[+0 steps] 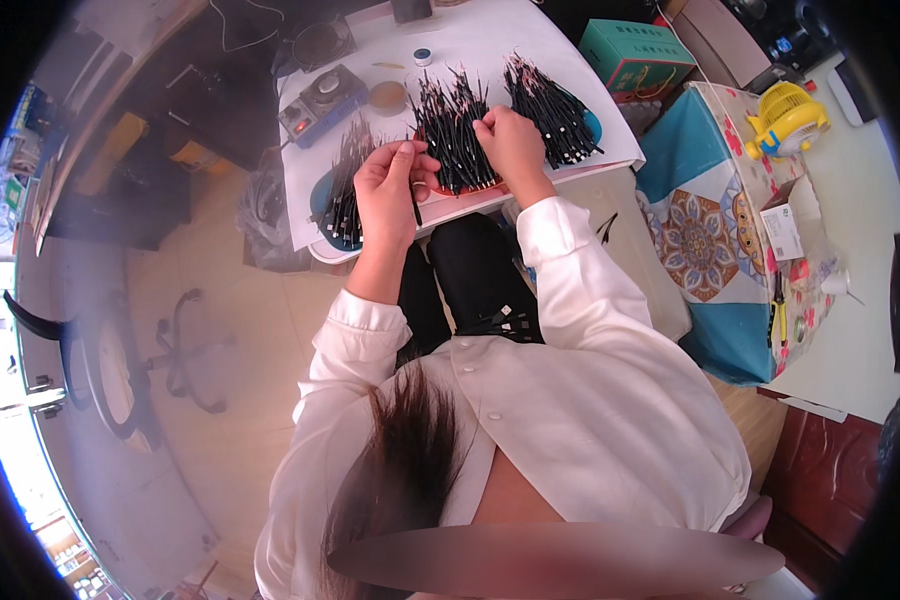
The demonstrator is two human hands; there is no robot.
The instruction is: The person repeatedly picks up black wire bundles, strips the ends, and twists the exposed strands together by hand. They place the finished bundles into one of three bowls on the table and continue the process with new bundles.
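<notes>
head-worn fisheye, steeply downward, close

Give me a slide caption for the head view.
Both hands sorting black wire bundles on a white table.

Both forearms in white sleeves reach toward twelve o'clock. The left hand is raised with its fingers pinched together; at its two o'clock, the right hand is curled, knuckles up.
</notes>
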